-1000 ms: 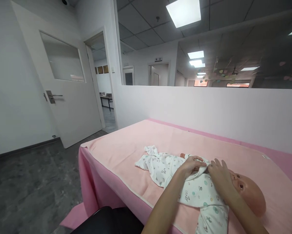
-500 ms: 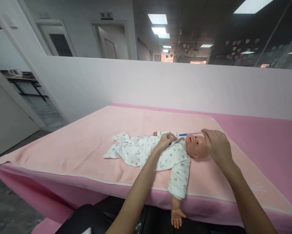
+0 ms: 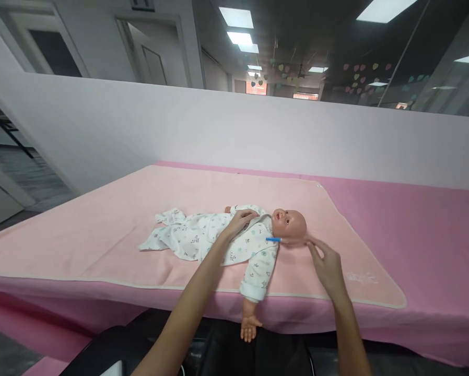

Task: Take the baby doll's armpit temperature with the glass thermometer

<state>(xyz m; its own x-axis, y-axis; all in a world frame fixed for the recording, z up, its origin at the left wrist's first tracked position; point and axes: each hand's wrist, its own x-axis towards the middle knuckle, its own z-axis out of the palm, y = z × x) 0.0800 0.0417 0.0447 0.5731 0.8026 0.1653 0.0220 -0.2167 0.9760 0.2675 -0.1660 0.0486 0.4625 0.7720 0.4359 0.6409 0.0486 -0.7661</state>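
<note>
A baby doll (image 3: 289,223) in a white printed outfit (image 3: 195,235) lies on its back, its head to the right. My left hand (image 3: 243,218) rests on the doll's chest, fingers curled at the open edge of the top. Between the fingertips of my right hand (image 3: 325,258) is the clear end of a thin glass thermometer (image 3: 274,239) with a blue tip. It is held level beside the doll's head, its blue tip pointing left over the shoulder. The doll's near arm (image 3: 254,292) hangs over the front edge.
Beneath the doll, a peach blanket (image 3: 113,209) covers part of the pink-covered table (image 3: 422,224). A low white wall (image 3: 226,130) with glass above stands behind. Black seating (image 3: 113,339) is below the front edge.
My right hand has come down and toward me with the thermometer, from above the doll's face to its near side. My left hand stays on the chest; the camera view has turned right.
</note>
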